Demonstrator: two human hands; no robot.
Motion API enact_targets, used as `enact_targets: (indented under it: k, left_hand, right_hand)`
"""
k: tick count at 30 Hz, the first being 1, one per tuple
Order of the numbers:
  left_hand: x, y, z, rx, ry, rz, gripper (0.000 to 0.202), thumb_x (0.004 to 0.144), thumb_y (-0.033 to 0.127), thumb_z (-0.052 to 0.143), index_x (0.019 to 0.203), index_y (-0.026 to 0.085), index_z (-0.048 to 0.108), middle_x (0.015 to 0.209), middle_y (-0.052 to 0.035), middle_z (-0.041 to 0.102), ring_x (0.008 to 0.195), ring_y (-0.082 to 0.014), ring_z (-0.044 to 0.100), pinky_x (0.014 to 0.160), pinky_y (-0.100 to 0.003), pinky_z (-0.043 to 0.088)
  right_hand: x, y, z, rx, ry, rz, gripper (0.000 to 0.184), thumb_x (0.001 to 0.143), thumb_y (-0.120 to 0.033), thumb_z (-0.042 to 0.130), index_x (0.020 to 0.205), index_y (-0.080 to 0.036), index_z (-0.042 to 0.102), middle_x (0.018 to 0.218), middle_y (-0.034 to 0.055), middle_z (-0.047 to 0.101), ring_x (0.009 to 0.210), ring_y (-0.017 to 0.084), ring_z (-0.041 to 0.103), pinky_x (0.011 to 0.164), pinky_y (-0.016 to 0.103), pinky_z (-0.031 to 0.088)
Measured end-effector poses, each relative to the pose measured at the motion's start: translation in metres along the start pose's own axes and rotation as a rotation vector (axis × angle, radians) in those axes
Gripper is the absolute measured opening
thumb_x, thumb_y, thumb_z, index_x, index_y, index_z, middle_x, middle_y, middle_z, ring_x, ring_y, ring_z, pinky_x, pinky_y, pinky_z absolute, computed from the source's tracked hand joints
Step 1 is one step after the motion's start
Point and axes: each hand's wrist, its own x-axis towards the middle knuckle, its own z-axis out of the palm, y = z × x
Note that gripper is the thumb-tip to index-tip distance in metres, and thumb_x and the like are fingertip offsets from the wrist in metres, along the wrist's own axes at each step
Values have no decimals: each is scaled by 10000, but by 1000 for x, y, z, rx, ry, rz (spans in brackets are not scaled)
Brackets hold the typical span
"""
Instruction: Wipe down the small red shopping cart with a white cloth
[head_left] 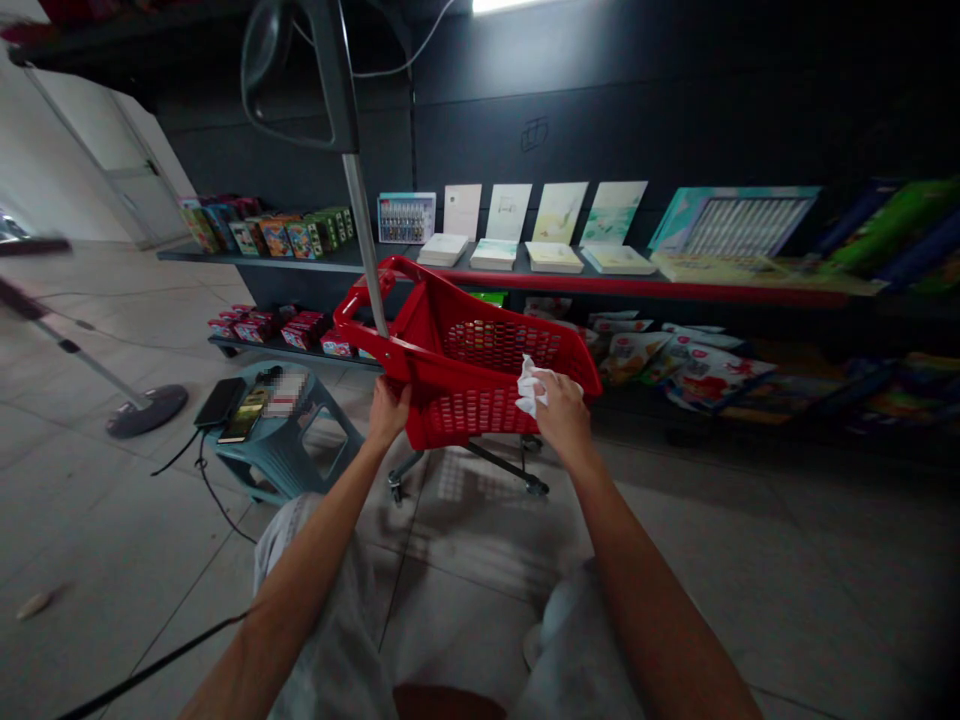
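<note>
In front of my knees stands a small red plastic shopping cart (487,372) on a grey wheeled frame, a metal pole rising at its handle end. My left hand (388,412) grips the cart's near lower corner below the handle, its fingertips partly hidden by the red plastic. A crumpled white tissue (529,387) is pinched in my right hand (561,402), pressed against the outside of the basket's near side wall, close to the front end. The basket's slotted side shows just left of the tissue.
Behind the cart runs a dark shelf (480,275) with notebooks, boxed pens and small cartons. Snack bags (709,370) fill the lower shelf at right. On my left, a blue-grey stool (281,455) carries a phone and a black device with cables; beyond it stands a round pole base (148,410).
</note>
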Motion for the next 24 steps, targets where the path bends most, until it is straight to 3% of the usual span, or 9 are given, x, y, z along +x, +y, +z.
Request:
enact_targets:
  k: [9,18,24]
  left_hand:
    - [3,0,9,-61,9,-48,388,941,390,618,1217,187,436,1261,-177,614,1227,-298,617,1076,-472,482]
    - [-4,2,5,14,-27,-50,384,976,450,551,1236,196,428,1288,-173,604,1217,-285,618,1060,-452,485]
    - [-5,8,3,114,-47,-82,509,995,572,487,1317,184,423,1359,-208,577,1255,-339,616,1003,-459,500]
  right_hand:
    - [3,-37,14,35,39,-68,331,1017,-246,419,1242,-213,660,1186,125,651,1108,280,521,978,396,397]
    - [5,-39,13,10,35,-50,335,1033,-264,394,1237,-211,654,1136,115,647,1045,266,534,948,381,384]
    - [4,-38,9,-14,5,-53,320,1032,-265,405,1224,-208,654,1136,116,650,1058,271,540,966,397,387]
